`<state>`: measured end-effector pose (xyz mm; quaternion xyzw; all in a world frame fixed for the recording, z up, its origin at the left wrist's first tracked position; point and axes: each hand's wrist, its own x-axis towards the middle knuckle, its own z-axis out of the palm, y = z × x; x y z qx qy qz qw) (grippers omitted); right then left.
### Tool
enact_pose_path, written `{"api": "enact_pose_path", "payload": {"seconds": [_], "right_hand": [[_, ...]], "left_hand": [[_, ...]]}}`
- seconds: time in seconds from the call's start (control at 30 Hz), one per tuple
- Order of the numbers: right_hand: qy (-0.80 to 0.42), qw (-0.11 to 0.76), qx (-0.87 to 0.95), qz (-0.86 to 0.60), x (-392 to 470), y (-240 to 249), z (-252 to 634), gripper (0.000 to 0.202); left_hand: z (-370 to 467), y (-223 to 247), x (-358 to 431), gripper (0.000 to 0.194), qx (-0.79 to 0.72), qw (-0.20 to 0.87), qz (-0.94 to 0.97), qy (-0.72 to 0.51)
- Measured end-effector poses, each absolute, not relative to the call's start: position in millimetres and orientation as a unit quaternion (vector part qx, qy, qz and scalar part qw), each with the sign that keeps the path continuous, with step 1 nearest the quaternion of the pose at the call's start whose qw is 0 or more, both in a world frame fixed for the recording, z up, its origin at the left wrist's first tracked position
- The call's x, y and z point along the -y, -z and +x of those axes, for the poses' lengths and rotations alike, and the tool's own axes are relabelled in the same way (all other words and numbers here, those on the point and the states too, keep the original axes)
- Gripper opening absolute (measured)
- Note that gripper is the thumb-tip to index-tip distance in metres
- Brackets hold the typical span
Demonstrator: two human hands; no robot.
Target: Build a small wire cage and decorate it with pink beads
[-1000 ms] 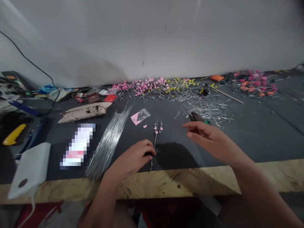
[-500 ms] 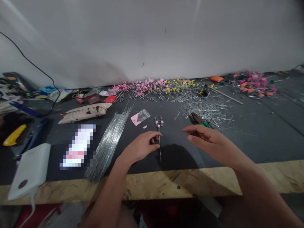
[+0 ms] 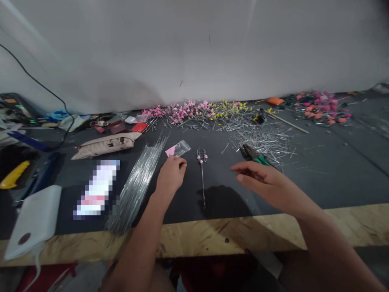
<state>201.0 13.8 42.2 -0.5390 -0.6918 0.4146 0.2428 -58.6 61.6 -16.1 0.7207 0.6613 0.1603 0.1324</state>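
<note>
My left hand [image 3: 170, 173] is closed, its fingertips together at the table just below a small clear bag with a pink lump [image 3: 178, 149]. Whatever lies between those fingertips is hidden. To their right, a wire piece [image 3: 203, 180] rests on the dark tabletop, with a looped cage at its far end and several small pink bits on it. My right hand [image 3: 258, 178] hovers with fingers stretched out and nothing in it. Just behind it lie pliers [image 3: 251, 153] with green handles, partly covered by the hand.
A bundle of straight wires [image 3: 139, 178] lies left of my left hand, beside a blurred phone [image 3: 99, 188] and a white power bank [image 3: 35, 223]. Pink-tipped wires [image 3: 188, 110], yellow-tipped wires [image 3: 229, 109] and loose wires [image 3: 264, 142] line the back. A wooden edge [image 3: 212, 235] runs along the front.
My left hand has left the wire piece and moved left and away from me, closing its fingers where a small pink scrap lay. My right hand has hardly moved.
</note>
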Motion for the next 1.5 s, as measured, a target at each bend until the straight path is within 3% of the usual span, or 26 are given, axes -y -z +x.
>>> {"api": "enact_pose_path", "payload": {"seconds": [0.13,0.33,0.47,0.87,1.5], "right_hand": [[-0.433,0.236,0.685,-0.537,-15,-38,199,0.027],[-0.482,0.254,0.667,-0.508,-16,-24,183,0.027],[-0.545,0.259,0.651,-0.461,-12,-17,171,0.026],[-0.604,0.234,0.619,-0.444,-10,-16,165,0.018],[-0.658,0.247,0.56,-0.439,-12,-11,164,0.019]], "left_hand": [[-53,6,-54,0.021,-0.649,0.156,0.72,-0.191],[-27,-14,-18,0.02,-0.562,0.368,0.692,-0.265],[-15,-18,1,0.015,-0.528,0.426,0.679,-0.281],[-15,-21,6,0.009,-0.518,0.359,0.732,-0.259],[-16,-13,9,0.012,-0.482,0.283,0.762,-0.326]]}}
